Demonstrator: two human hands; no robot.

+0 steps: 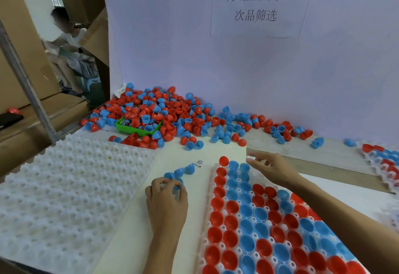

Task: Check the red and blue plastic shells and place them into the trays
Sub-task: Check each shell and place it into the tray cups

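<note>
Nearest the camera, a white moulded plastic tray (212,171) filled with red and blue plastic half-shells (246,211), open sides up, runs off the bottom edge. The left hand (166,198) curls its fingers round a small blue plastic shell (178,182), pinching it just beside three loose blue shells (180,171) on the cream board (172,157). The right hand (273,169) reaches over the tray's far end with fingers spread and relaxed, holding nothing; its fingertips are blurred. An empty white dimpled tray (64,187) lies to the left. Farther back on the table (323,150), a heap of red and blue shells (155,111) half buries a green plastic bin (129,129). Another filled tray (382,159) is cut off at the right edge.
</note>
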